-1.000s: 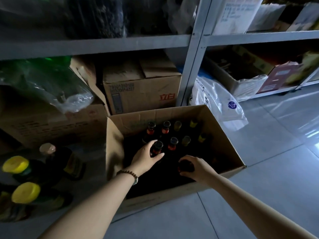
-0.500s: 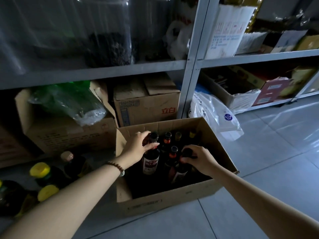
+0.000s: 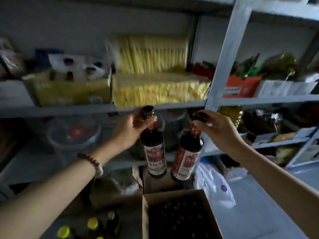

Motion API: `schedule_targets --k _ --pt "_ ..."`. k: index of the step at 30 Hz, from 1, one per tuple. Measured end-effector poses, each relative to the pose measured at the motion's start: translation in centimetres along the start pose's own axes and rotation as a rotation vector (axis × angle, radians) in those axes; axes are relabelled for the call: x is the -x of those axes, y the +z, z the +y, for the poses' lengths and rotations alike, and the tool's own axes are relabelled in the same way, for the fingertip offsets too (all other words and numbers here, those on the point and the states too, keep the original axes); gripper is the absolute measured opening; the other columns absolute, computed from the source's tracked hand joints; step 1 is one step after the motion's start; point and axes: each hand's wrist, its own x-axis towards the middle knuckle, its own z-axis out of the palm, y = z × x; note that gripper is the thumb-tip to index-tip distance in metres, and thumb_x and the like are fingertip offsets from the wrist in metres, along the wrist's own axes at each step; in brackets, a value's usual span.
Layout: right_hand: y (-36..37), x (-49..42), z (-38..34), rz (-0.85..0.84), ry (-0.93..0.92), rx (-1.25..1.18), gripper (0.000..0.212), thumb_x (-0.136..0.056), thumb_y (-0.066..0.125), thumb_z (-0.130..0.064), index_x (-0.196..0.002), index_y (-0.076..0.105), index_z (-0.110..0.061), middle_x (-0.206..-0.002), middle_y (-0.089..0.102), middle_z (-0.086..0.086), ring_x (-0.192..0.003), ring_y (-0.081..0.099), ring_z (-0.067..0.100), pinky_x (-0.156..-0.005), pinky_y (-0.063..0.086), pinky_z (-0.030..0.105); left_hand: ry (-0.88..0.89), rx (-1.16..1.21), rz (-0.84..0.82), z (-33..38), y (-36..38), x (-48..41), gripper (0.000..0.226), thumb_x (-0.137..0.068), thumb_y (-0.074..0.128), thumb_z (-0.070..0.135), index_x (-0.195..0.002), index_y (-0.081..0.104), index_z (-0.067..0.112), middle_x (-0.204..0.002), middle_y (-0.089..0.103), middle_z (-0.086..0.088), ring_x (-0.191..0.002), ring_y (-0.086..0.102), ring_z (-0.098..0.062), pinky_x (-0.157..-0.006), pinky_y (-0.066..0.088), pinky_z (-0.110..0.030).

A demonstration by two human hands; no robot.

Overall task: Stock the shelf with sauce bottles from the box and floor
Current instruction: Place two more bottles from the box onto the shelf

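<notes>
Both arms held up and extended forward, bare forearms entering from the 2 lower corners. The left grip [image 3: 129, 130] has fingers and thumb curled round the neck of 1 bottle [image 3: 153, 150], just under the cap; it hangs upright. The right grip [image 3: 219, 128] pinches the cap end of a 2nd bottle [image 3: 187, 156] with thumb and fingertips; it hangs tilted, base toward the left. Both grips are level, near each other, apart. Left wrist slightly bent.

I see a dark left bottle [image 3: 151, 138] and right bottle [image 3: 191, 143] with red and white labels [image 3: 155, 159], a grey shelf [image 3: 69, 110], yellow packs [image 3: 155, 90], a brown box [image 3: 145, 214].
</notes>
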Motion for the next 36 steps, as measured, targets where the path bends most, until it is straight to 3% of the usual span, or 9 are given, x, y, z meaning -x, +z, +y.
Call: schedule_targets --k 3,6,9,15,18,23,28,32,36 --pt "-3.2 -4.5 -12.6 0.038 -0.125 -0.038 0.018 -0.084 0.067 -0.017 -0.098 0.062 -0.026 -0.088 0.064 -0.019 -0.076 0.059 -0.017 -0.069 0.044 0.002 0.073 0.057 0.110 10.7 -6.8 -3.4 0.038 -0.074 0.064 0.055 -0.103 0.063 0.030 -0.097 0.070 0.002 -0.092 0.066 -0.016 -0.082 0.052 -0.029" --pt "-5.5 -8.0 -23.4 0.135 -0.184 -0.156 0.013 -0.085 0.066 -0.022 -0.094 0.063 -0.030 -0.081 0.065 -0.017 -0.067 0.060 -0.014 -0.060 0.045 0.003 0.163 0.057 0.159 20.9 -13.2 -5.5 0.033 -0.082 0.056 0.043 -0.102 0.063 0.018 -0.087 0.070 0.004 -0.085 0.067 -0.013 -0.073 0.052 -0.020" --pt "-6.6 -10.6 -32.6 0.207 -0.246 -0.242 0.009 -0.084 0.065 -0.031 -0.093 0.066 -0.030 -0.081 0.067 -0.015 -0.067 0.060 -0.010 -0.059 0.045 0.004 0.231 0.081 0.220 28.7 -19.0 -6.6 0.019 -0.083 0.055 0.035 -0.088 0.064 0.019 -0.071 0.069 0.004 -0.069 0.066 -0.005 -0.065 0.051 -0.013" --pt "-5.8 -14.0 -45.3 0.215 -0.323 -0.362 0.008 -0.085 0.063 -0.038 -0.078 0.065 -0.035 -0.070 0.067 -0.015 -0.062 0.063 -0.008 -0.055 0.051 0.010 0.268 0.045 0.394 37.2 -28.3 -7.0 0.024 -0.087 0.055 0.042 -0.089 0.066 0.021 -0.080 0.070 0.008 -0.073 0.066 -0.002 -0.062 0.048 -0.011" --pt "-4.6 -15.7 -48.6 0.209 -0.346 -0.417 0.013 -0.086 0.063 -0.036 -0.081 0.067 -0.025 -0.070 0.065 -0.011 -0.055 0.060 -0.010 -0.048 0.043 0.006 0.286 0.045 0.481 38.9 -31.4 -7.1 0.027 -0.086 0.055 0.044 -0.090 0.067 0.020 -0.087 0.069 0.003 -0.079 0.065 -0.007 -0.065 0.051 -0.013" --pt "-1.8 -19.1 -51.7 0.138 -0.367 -0.474 0.016 -0.086 0.063 -0.037 -0.083 0.067 -0.022 -0.083 0.070 0.000 -0.074 0.067 0.010 -0.060 0.054 0.018 0.301 0.006 0.555 39.8 -34.9 -8.5 0.053 -0.072 0.056 0.060 -0.093 0.066 0.012 -0.095 0.070 -0.012 -0.090 0.067 -0.025 -0.084 0.053 -0.037" --pt "0.4 -24.4 -53.3 0.087 -0.315 -0.665 0.026 -0.083 0.066 -0.042 -0.083 0.066 -0.016 -0.080 0.063 0.005 -0.078 0.065 0.021 -0.075 0.059 0.038 0.387 0.024 0.624 40.6 -37.2 -12.3 0.031 -0.080 0.056 0.052 -0.088 0.066 0.024 -0.082 0.069 0.003 -0.080 0.066 -0.012 -0.079 0.053 -0.031" --pt "1.7 -28.7 -54.0 0.059 -0.370 -0.710 0.031 -0.083 0.066 -0.041 -0.088 0.064 -0.010 -0.075 0.058 0.003 -0.074 0.060 0.020 -0.071 0.059 0.039 0.413 0.053 0.667 41.2 -38.5 -15.7 0.025 -0.086 0.055 0.045 -0.084 0.063 0.021 -0.076 0.068 0.002 -0.072 0.066 -0.016 -0.072 0.054 -0.029" --pt "3.5 -32.5 -54.2 0.080 -0.439 -0.679 0.022 -0.085 0.064 -0.040 -0.089 0.066 -0.018 -0.079 0.062 0.000 -0.075 0.061 0.016 -0.062 0.053 0.028 0.442 0.085 0.701 40.6 -39.9 -19.1 0.024 -0.087 0.055 0.044 -0.085 0.064 0.022 -0.077 0.069 0.000 -0.071 0.066 -0.016 -0.071 0.055 -0.029"
